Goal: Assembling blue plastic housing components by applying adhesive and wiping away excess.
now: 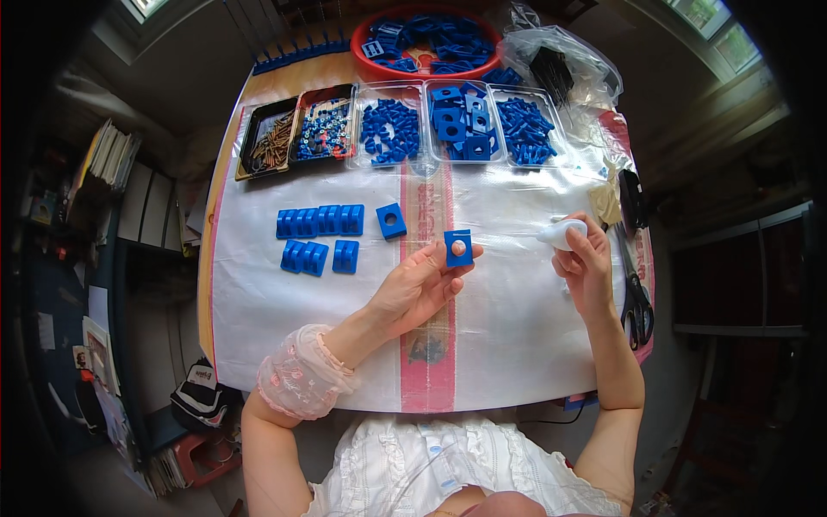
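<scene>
Pinched in my left hand is a small blue plastic block with a round hole, held up over the middle of the table. My right hand grips a small white squeeze bottle, its narrow tip pointing left toward the block, with a gap between them. Just beyond my left hand lies a similar blue block, its hole facing up. Left of it, a row of blue ridged pieces sits above a shorter row and one separate piece.
Across the back stand a black tray of brass-coloured pins, a tray of small mixed parts and clear boxes of blue parts. Behind them is a red basin. Black scissors lie at the right edge near a plastic bag.
</scene>
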Action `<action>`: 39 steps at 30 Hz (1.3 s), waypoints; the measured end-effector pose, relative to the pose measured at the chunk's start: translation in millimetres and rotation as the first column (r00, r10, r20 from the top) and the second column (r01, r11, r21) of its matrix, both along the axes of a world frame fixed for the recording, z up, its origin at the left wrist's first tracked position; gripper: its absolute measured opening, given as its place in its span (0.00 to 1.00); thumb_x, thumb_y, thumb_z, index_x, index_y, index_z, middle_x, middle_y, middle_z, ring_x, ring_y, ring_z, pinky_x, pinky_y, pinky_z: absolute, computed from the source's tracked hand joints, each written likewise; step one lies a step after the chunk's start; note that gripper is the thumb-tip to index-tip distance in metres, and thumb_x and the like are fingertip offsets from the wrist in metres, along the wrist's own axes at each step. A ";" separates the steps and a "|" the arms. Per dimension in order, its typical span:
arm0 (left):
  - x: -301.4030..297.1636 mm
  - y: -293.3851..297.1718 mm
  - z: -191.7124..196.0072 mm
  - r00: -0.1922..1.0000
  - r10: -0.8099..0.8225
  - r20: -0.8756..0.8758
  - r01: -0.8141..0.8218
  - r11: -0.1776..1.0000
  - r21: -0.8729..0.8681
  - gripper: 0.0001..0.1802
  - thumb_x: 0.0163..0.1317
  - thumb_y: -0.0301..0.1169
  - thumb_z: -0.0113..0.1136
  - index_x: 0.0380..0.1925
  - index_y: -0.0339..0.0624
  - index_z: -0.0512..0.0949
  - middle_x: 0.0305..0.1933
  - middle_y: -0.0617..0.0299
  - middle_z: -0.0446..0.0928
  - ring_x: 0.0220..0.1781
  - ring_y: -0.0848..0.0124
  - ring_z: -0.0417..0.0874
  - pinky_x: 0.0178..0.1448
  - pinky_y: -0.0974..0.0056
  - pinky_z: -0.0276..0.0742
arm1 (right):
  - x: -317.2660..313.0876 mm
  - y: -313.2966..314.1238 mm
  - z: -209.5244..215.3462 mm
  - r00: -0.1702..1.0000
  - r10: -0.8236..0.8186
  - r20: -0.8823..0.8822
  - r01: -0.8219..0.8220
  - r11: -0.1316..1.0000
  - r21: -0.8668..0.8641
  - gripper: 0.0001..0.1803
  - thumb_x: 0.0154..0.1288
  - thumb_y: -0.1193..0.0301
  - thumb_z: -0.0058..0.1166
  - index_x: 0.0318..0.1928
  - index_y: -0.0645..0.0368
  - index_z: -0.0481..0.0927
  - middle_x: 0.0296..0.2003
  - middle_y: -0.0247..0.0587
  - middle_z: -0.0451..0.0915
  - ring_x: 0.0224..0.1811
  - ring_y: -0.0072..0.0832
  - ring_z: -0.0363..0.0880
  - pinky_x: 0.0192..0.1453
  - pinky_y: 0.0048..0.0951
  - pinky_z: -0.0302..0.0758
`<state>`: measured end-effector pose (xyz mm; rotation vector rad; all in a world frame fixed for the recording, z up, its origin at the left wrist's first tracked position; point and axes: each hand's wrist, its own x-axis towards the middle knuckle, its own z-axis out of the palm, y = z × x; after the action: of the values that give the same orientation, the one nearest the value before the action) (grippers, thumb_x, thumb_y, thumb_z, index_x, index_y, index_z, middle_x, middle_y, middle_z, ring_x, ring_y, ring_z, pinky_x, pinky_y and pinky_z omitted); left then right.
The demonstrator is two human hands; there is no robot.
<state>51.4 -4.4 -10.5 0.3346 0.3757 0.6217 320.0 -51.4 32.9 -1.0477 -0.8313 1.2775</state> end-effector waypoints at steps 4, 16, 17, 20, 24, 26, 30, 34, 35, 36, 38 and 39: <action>1.4 -0.4 -0.6 1.000 0.009 -0.003 -0.009 1.000 -0.016 0.16 0.74 0.39 0.54 0.54 0.40 0.75 0.59 0.55 0.74 0.54 0.73 0.76 0.52 0.73 0.82 | -0.7 -0.7 -1.6 1.000 0.008 -0.024 -0.008 1.000 -0.009 0.07 0.69 0.69 0.58 0.41 0.56 0.75 0.24 0.25 0.74 0.16 0.07 0.55 0.20 0.17 0.48; 2.1 1.0 -1.5 1.000 0.002 0.006 -0.002 0.999 -0.054 0.19 0.75 0.40 0.52 0.56 0.37 0.73 0.59 0.53 0.74 0.53 0.73 0.76 0.48 0.73 0.81 | -2.3 -1.5 -0.7 0.998 -0.050 0.027 0.050 0.999 -0.008 0.07 0.68 0.69 0.59 0.40 0.56 0.74 0.25 0.25 0.74 0.16 0.07 0.54 0.20 0.17 0.48; 1.7 1.0 -2.5 1.000 -0.001 0.017 0.002 0.999 -0.049 0.19 0.75 0.40 0.52 0.56 0.37 0.73 0.59 0.53 0.74 0.53 0.72 0.75 0.48 0.72 0.80 | -2.8 -1.6 0.1 0.998 -0.054 0.035 0.054 0.999 0.000 0.07 0.68 0.69 0.59 0.40 0.56 0.74 0.25 0.25 0.75 0.16 0.07 0.54 0.20 0.17 0.47; 0.3 0.2 -2.0 1.000 -0.013 0.000 0.013 1.000 -0.025 0.19 0.75 0.42 0.51 0.55 0.40 0.74 0.60 0.54 0.74 0.54 0.72 0.74 0.47 0.71 0.76 | -5.9 -2.7 4.5 0.996 -0.067 0.054 0.066 0.998 0.020 0.08 0.68 0.69 0.59 0.40 0.56 0.74 0.25 0.26 0.74 0.15 0.07 0.53 0.20 0.17 0.47; 0.6 0.4 -1.6 0.999 -0.035 -0.026 0.035 0.999 0.002 0.19 0.76 0.44 0.50 0.54 0.42 0.76 0.61 0.55 0.74 0.54 0.72 0.73 0.46 0.71 0.74 | -7.4 -4.1 6.8 0.996 -0.069 0.062 0.067 0.997 0.027 0.08 0.67 0.70 0.60 0.39 0.56 0.73 0.23 0.24 0.72 0.15 0.07 0.53 0.20 0.17 0.46; 0.3 0.7 -2.7 0.999 -0.042 -0.029 0.042 0.999 0.003 0.19 0.75 0.44 0.51 0.53 0.42 0.76 0.61 0.55 0.75 0.54 0.72 0.72 0.46 0.71 0.74 | -6.9 -4.4 6.8 0.997 -0.052 0.059 0.051 0.998 0.025 0.08 0.67 0.70 0.60 0.38 0.56 0.73 0.22 0.23 0.70 0.15 0.07 0.53 0.20 0.17 0.46; 0.4 0.5 -0.8 0.998 -0.045 -0.037 0.045 0.999 0.007 0.18 0.75 0.44 0.51 0.53 0.43 0.76 0.60 0.55 0.75 0.53 0.72 0.72 0.44 0.71 0.72 | -6.7 -4.6 5.3 0.995 -0.078 0.069 0.078 0.997 -0.006 0.08 0.67 0.70 0.60 0.37 0.56 0.73 0.20 0.21 0.67 0.15 0.07 0.52 0.20 0.17 0.46; 1.0 0.7 -2.5 0.998 -0.052 -0.041 0.053 0.998 0.017 0.18 0.75 0.45 0.51 0.52 0.43 0.76 0.60 0.56 0.75 0.53 0.73 0.71 0.44 0.72 0.71 | -6.6 -5.2 6.9 0.994 -0.085 0.071 0.085 0.996 -0.005 0.08 0.67 0.70 0.60 0.37 0.55 0.73 0.20 0.21 0.67 0.14 0.07 0.52 0.19 0.17 0.46; 1.0 0.8 -3.1 0.998 -0.053 -0.040 0.054 0.998 0.019 0.18 0.75 0.45 0.51 0.52 0.43 0.76 0.60 0.56 0.75 0.53 0.73 0.71 0.43 0.72 0.71 | -6.2 -5.4 7.5 0.994 -0.084 0.070 0.085 0.996 -0.007 0.08 0.66 0.70 0.60 0.37 0.55 0.73 0.20 0.21 0.68 0.14 0.07 0.52 0.19 0.17 0.46; 1.3 0.8 -2.7 0.998 -0.055 -0.040 0.056 0.998 0.018 0.18 0.75 0.45 0.51 0.52 0.43 0.76 0.60 0.56 0.75 0.53 0.73 0.71 0.43 0.72 0.71 | -5.8 -6.0 8.5 0.994 -0.082 0.072 0.082 0.997 -0.005 0.08 0.66 0.70 0.60 0.37 0.55 0.73 0.20 0.21 0.68 0.14 0.07 0.53 0.19 0.17 0.46; 1.0 0.8 -1.4 0.997 -0.056 -0.045 0.057 0.998 0.016 0.18 0.75 0.45 0.50 0.52 0.43 0.76 0.60 0.56 0.75 0.53 0.73 0.71 0.43 0.72 0.71 | -5.8 -6.6 10.1 0.995 -0.074 0.072 0.074 0.997 -0.001 0.07 0.66 0.70 0.59 0.38 0.56 0.73 0.21 0.22 0.70 0.14 0.06 0.53 0.18 0.17 0.46; 0.8 0.9 -0.7 0.997 -0.057 -0.050 0.059 0.998 0.020 0.18 0.76 0.45 0.50 0.52 0.43 0.76 0.59 0.56 0.75 0.53 0.73 0.71 0.43 0.72 0.71 | -6.7 -6.6 11.5 0.995 -0.077 0.069 0.077 0.997 0.000 0.07 0.66 0.70 0.59 0.38 0.56 0.74 0.22 0.23 0.72 0.14 0.06 0.54 0.18 0.16 0.47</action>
<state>52.2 -3.6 -11.2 0.3804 0.4056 0.5617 313.3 -58.0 44.4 -1.1200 -0.8337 1.1834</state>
